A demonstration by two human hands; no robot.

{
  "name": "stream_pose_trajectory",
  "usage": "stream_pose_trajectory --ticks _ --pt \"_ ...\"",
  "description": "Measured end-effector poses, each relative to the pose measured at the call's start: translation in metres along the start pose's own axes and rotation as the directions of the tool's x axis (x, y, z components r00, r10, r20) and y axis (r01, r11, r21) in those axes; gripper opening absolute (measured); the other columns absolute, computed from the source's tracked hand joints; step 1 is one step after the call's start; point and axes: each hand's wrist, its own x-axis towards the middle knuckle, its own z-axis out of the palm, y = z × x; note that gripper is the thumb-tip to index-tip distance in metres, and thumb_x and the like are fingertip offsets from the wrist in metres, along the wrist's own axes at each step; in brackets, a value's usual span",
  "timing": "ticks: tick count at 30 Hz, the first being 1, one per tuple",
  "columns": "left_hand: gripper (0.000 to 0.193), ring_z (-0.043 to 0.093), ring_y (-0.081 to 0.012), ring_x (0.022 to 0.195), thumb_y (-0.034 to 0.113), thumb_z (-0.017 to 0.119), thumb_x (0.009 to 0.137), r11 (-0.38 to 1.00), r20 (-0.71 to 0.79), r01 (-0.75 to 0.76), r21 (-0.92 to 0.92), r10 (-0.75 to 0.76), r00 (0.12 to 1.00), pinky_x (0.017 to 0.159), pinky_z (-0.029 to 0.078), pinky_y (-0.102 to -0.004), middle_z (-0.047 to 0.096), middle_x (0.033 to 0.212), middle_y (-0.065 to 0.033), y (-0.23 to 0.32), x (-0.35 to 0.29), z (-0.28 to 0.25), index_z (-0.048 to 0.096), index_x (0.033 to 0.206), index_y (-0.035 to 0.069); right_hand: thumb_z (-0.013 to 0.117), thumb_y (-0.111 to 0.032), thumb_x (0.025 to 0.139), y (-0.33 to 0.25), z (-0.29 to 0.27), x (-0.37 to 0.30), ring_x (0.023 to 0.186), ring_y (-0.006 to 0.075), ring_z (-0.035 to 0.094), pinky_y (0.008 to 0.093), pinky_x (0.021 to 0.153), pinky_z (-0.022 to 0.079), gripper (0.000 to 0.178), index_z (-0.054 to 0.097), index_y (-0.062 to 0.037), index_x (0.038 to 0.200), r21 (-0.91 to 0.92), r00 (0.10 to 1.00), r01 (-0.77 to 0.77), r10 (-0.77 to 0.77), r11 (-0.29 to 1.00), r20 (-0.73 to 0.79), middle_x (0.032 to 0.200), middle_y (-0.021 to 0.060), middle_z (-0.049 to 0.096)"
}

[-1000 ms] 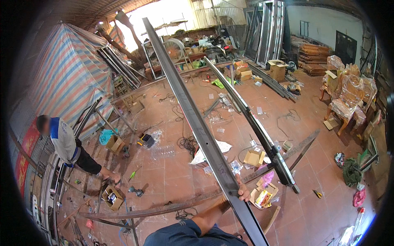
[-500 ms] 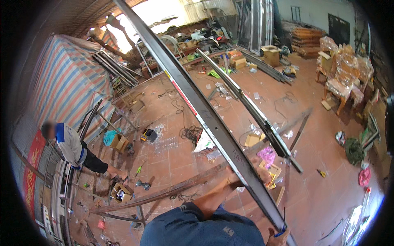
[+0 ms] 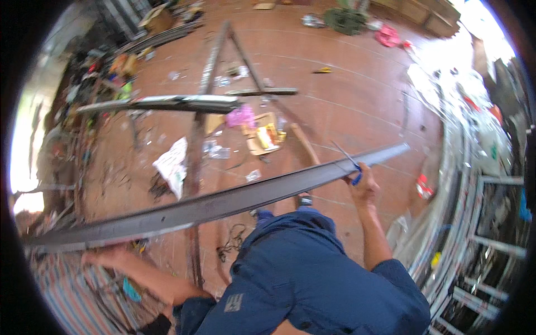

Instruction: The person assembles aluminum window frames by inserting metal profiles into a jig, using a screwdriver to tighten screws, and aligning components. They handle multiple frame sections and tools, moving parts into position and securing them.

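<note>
A long dark grey metal profile (image 3: pixel 223 201) with a channel shape lies across in front of me, running from the lower left up to the right. Toward its left end, my left hand (image 3: pixel 106 257) grips it from the near side, fingers partly hidden under the metal. Near the right end, my right hand (image 3: pixel 365 186) is closed at the profile's edge. A blue-handled tool (image 3: pixel 356 177) with a thin dark shaft is also in that hand, its tip pointing up and left; its exact kind is unclear.
Beyond the profile, a dark metal stand (image 3: pixel 195 151) supports a silver profile (image 3: pixel 167 103). A cardboard box (image 3: pixel 255 146), a pink bag (image 3: pixel 240 116) and a white sack (image 3: pixel 172 163) lie on the tiled floor. Metal frames (image 3: pixel 499 241) line the right; striped sheeting (image 3: pixel 70 293) is lower left.
My view has turned to the right. The profile has swung round with me, both hands still on it, and the other person is out of view.
</note>
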Motion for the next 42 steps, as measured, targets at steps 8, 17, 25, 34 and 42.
stream_pose_trajectory --ticks 8,17,25,34,42 --pt "0.075 0.055 -0.0296 0.100 0.038 0.085 0.065 0.791 0.351 0.421 -0.444 -0.279 0.894 0.098 0.044 -0.0478 0.053 0.106 -0.0164 0.021 -0.031 -0.036 0.049 0.116 -0.005 0.090 -0.010 0.074 -0.002 0.009 0.053 0.117 0.0332 0.068 0.0420 0.089 0.058 0.074 0.051 -0.0103 0.137 0.040 0.972 0.159 -0.150 0.986 -0.180 0.132 0.0156 0.066" --pt "0.070 0.055 -0.0243 0.097 0.028 0.087 0.057 0.646 0.317 0.179 -0.742 0.103 0.943 0.092 0.044 -0.0405 0.051 0.101 -0.0087 0.086 -0.044 -0.017 0.048 0.110 0.004 0.080 -0.009 0.090 -0.054 0.039 0.109 0.127 0.0292 0.060 0.0404 0.105 0.048 0.056 0.046 -0.0003 0.134 0.674 0.950 0.043 0.178 0.738 -0.255 0.133 0.0195 0.059" --pt "0.070 0.059 -0.0257 0.095 0.031 0.089 0.053 0.595 0.209 -0.059 -0.801 0.371 0.905 0.095 0.045 -0.0419 0.056 0.095 -0.0091 0.145 -0.059 -0.003 0.053 0.107 0.005 0.081 -0.024 0.092 -0.050 0.072 0.094 0.122 0.0277 0.063 0.0384 0.101 0.050 0.059 0.047 0.0053 0.130 0.659 0.983 -0.122 0.180 0.742 -0.021 0.127 0.0182 0.059" --pt "0.061 0.065 -0.0315 0.098 0.053 0.078 0.068 0.563 0.174 -0.563 -0.604 0.783 0.597 0.102 0.042 -0.0491 0.071 0.101 -0.0166 0.224 -0.053 -0.010 0.073 0.101 0.002 0.078 -0.018 0.092 -0.010 0.091 0.100 0.093 0.0205 0.061 0.0333 0.084 0.052 0.048 0.052 0.0064 0.124 0.538 0.969 -0.215 0.247 0.815 0.012 0.102 0.0123 0.062" --pt "0.062 0.068 -0.0380 0.087 0.064 0.059 0.076 0.311 0.029 -0.782 -0.541 0.936 0.352 0.092 0.045 -0.0640 0.071 0.090 -0.0205 0.315 -0.063 0.039 0.075 0.092 0.005 0.074 -0.034 0.093 0.016 0.094 0.112 0.085 0.0210 0.065 0.0344 0.084 0.050 0.044 0.059 -0.0002 0.117 0.720 0.941 -0.251 0.338 0.647 0.024 0.092 0.0102 0.071"
